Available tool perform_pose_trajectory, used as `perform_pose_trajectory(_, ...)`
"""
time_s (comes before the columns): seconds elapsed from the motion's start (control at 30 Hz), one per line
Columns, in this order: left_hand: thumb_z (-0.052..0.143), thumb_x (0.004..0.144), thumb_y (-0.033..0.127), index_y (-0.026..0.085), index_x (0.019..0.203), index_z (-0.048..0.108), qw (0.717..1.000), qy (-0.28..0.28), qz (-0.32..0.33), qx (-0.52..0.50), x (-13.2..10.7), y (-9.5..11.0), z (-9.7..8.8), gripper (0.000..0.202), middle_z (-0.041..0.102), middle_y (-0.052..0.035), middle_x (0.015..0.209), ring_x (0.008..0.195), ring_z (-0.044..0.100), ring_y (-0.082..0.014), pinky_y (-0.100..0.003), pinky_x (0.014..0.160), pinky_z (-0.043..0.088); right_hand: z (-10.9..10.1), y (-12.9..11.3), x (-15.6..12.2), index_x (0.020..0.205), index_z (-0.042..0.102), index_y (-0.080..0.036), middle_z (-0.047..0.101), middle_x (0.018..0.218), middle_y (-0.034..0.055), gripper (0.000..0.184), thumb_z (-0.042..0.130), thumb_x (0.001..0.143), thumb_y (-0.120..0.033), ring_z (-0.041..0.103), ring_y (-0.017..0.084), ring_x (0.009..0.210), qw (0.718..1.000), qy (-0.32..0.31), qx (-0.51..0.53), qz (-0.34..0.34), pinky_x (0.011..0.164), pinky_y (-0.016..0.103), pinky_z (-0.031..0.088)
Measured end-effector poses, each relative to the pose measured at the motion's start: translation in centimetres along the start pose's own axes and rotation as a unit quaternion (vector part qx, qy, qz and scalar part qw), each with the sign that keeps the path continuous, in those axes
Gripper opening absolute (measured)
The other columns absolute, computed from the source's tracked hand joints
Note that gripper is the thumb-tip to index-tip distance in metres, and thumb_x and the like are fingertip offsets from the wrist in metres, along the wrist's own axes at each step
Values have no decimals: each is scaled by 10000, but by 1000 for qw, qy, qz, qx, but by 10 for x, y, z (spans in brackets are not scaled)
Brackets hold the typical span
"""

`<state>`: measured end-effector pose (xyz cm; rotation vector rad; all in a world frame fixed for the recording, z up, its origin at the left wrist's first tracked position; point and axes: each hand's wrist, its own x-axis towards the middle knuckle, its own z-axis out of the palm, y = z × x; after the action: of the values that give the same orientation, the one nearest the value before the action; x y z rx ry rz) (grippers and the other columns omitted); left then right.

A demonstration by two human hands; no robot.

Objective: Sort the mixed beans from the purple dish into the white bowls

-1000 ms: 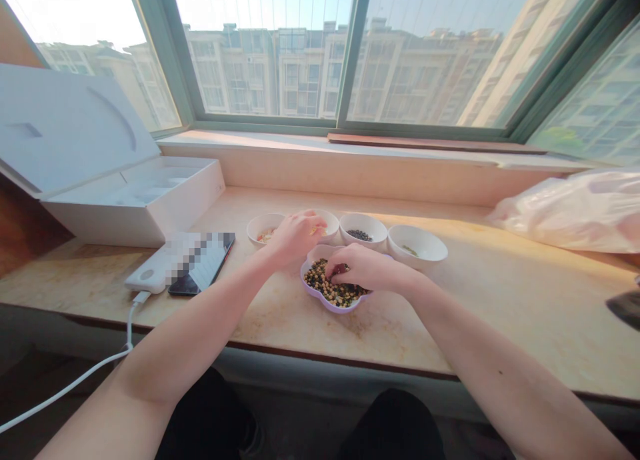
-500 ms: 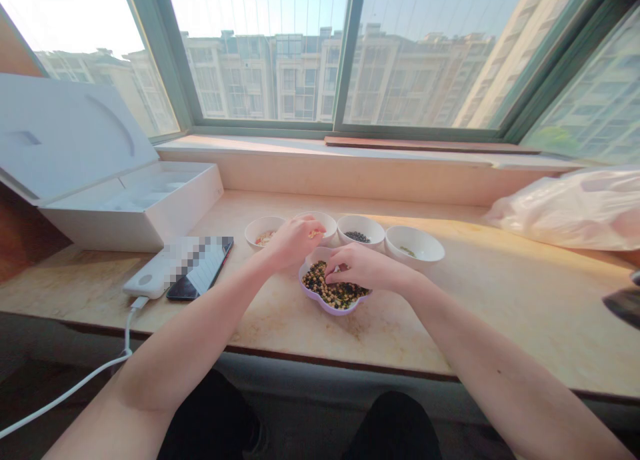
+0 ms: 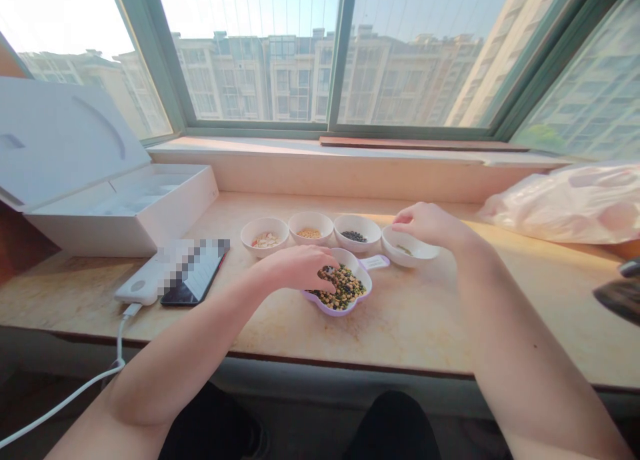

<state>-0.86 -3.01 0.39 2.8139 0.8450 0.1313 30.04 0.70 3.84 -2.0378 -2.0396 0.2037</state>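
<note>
So the purple flower-shaped dish [image 3: 327, 304] sits near the front middle of the counter [image 3: 430, 320], full of mixed beans [image 3: 349, 287] in yellow, green and black. Its little tab handle points right, toward the rightmost bowl.

The left hand [image 3: 296, 268] is on the dish's left side, palm down, with the fingers curled narrow and the tips dug in among the beans. I honestly can't tell if it's got one pinched or is just poking around.

The right hand [image 3: 425, 223] hovers over the far rim of the rightmost white bowl [image 3: 419, 253], which has only a few greenish bits in it. The fingers are bunched close, tips together and pointing left and down. Whether there's a bean between them is too small to make out.

Just behind the dish there's a row of bowls, touching or nearly touching. Left to right it's a bowl of pale pieces [image 3: 265, 233], a bowl of yellow beans [image 3: 311, 228], a bowl of black beans [image 3: 357, 231] and then that rightmost one.

Over on the left are a phone [image 3: 193, 285] lying against a white power bank [image 3: 143, 285] with a white cable [image 3: 75, 393] hanging off the near edge, and an open white box [image 3: 150, 217] further back. A plastic bag [image 3: 565, 203] lies far right, under the window.
</note>
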Motion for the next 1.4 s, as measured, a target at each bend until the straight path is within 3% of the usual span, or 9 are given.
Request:
perform_pose_trajectory(0.1,728,905,339,222,911,754,1000,-12,3,-8,2,-1,4,120,728,-41,1050,954,706,-205,-287,813,512,-2,20,6,662,763,-203,735,707,68,212,702,792,-359,653,225,658,993,-89,-46,63,567,311,418)
perform_pose_trajectory(0.23,645,930,205,233,989,769,1000,-16,12,-16,6,-3,8,139,730,-32,1100,1019,691,-188,-269,890,518,-1,32,10,670,765,-200,701,648,39,119,722,708,-304,628,204,622,988,-139,-29,63,557,293,417)
perform_pose_trajectory(0.37,552,924,126,222,1077,774,999,-45,19,-6,10,-4,8,286,742,-30,1144,1080,672,-179,-260,947,510,1,29,10,803,811,-197,760,774,51,198,706,721,-344,668,216,696,988,-137,-20,68,591,284,454)
perform_pose_trajectory(0.5,500,916,79,233,1065,776,999,-39,7,-10,10,-4,8,349,756,-15,1160,1075,673,-173,-246,912,505,2,21,8,929,832,-202,793,893,65,288,658,801,-393,699,231,770,988,-135,-38,71,630,289,481)
perform_pose_trajectory(0.73,484,915,46,207,1105,771,999,-24,18,-26,10,-3,8,381,774,-34,1093,1049,694,-199,-282,920,488,1,16,6,960,838,-202,806,972,83,325,637,833,-424,726,259,855,989,-124,-54,66,657,297,503)
perform_pose_trajectory(0.97,513,894,34,235,1100,775,998,36,38,-27,9,-5,9,389,780,-26,1042,979,701,-189,-278,901,498,0,12,5,936,841,-211,811,1025,88,304,632,853,-416,737,278,913,988,-123,-56,69,688,313,516)
perform_pose_trajectory(1.2,482,938,61,237,1138,762,998,57,7,-25,5,-1,4,387,766,-26,1013,939,706,-178,-260,836,494,3,9,2,1100,823,-199,794,1149,126,398,656,860,-468,739,295,1006,994,-70,-44,67,807,344,548)
perform_pose_trajectory(1.4,503,914,50,247,1065,767,998,55,-10,-1,6,-6,6,362,757,-10,916,848,693,-167,-244,728,464,5,3,-1,1030,831,-213,808,1086,119,327,667,848,-429,744,287,945,998,-12,-41,51,762,337,543)
